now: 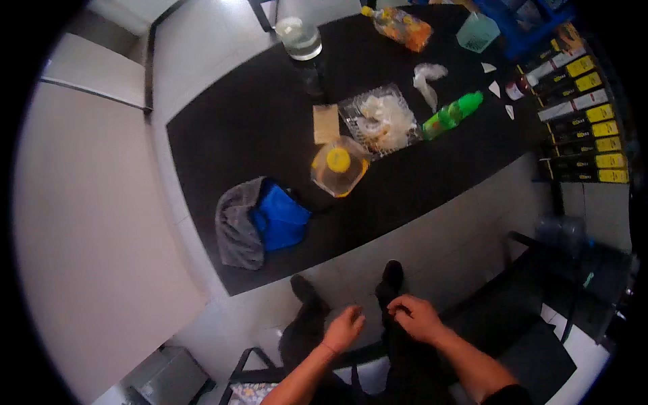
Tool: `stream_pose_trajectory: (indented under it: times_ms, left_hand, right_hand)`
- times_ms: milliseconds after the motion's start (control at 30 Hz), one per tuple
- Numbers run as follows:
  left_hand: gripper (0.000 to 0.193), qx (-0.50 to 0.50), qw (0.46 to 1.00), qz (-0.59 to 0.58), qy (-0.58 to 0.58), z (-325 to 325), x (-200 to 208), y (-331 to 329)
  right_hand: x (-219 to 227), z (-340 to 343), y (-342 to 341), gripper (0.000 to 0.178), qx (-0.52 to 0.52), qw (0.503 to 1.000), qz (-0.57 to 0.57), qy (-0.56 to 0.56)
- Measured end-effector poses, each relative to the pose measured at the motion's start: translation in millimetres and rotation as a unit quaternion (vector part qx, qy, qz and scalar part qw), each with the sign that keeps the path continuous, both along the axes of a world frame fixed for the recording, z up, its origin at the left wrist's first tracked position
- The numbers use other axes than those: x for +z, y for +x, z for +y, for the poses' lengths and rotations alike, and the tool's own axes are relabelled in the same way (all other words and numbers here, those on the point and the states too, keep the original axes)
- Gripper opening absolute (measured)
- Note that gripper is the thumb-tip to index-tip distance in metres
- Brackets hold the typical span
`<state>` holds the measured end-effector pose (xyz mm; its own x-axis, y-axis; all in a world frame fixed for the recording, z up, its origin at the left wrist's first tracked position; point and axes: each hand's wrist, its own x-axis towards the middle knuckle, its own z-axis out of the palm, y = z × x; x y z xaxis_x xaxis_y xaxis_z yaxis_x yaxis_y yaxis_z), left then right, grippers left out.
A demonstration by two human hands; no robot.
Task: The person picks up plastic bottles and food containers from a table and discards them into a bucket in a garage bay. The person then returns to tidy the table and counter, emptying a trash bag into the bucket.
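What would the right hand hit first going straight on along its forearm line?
Likely the near edge of the black table, up-left of the right hand in the picture. Hand height is unclear, so it might pass over the edge instead.

The right arm (pixel 466 354) is covered near the elbow by a black sleeve (pixel 509 395), while its forearm is left uncovered. On the left wrist (pixel 332 344), 1 thin reddish band (pixel 328 348) is worn. Both hands (pixel 415 318) are left bare. The legs are clothed in dark, near-black trousers (pixel 302 337), and 2 dark shoes (pixel 393 271) with rounded toes are worn, their finer details being lost to blur
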<state>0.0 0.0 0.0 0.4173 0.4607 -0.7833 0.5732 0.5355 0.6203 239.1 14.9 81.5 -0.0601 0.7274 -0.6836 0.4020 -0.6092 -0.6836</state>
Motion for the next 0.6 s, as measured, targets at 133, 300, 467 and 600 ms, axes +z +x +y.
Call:
stream_pose_trajectory:
  times_ms: [133,300,467,600]
  left_hand:
    - [0.050,-0.065,0.994,0.072,0.056,59,113,-13]
    - [0.065,0.060,0.936,0.142,0.315,192,222,29]
    - [0.062,-0.095,0.821,0.220,0.519,344,252,82]
    - [0.046,-0.230,0.814,0.276,0.456,358,183,72]
  right_hand:
    - [16,46,-11,0.020,-0.097,0.992,0.082,-0.008]
    - [86,81,3,0.019,-0.178,0.965,0.193,-0.018]
    - [120,82,45,0.017,-0.207,0.969,0.115,-0.072]
    - [158,77,72,0.016,-0.238,0.964,0.043,-0.111]
